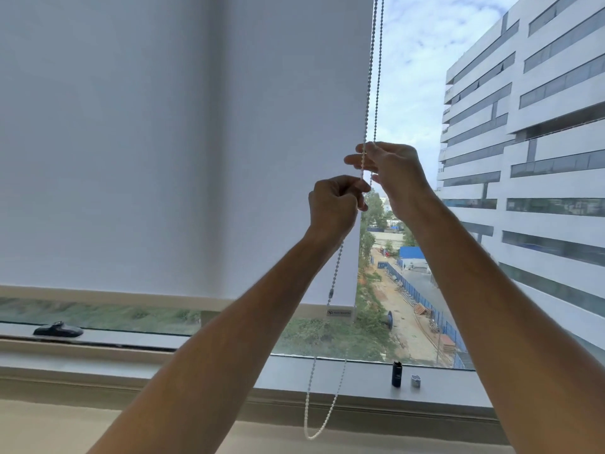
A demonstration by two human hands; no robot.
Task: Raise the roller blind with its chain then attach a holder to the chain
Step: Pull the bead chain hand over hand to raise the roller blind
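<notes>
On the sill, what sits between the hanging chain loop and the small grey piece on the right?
In the head view, only the black cylindrical holder stands there, upright on the sill, close beside the grey piece and apart from the chain loop.

Both hands are raised at the bead chain [369, 93] beside the blind [183, 142] — the left hand [334, 204] is curled round one strand, and just above and right of that grip the right hand [389, 168] pinches the chain between thumb and fingers. Above the grips two strands run up out of view; below the left grip the chain hangs past a small dark connector [331, 293] into a loop in front of the sill [229, 375]. Well below the grips, to the right, a black holder [396, 374] stands on the sill beside a small grey piece [415, 381] — far to the left lies a dark window handle [58, 329].
</notes>
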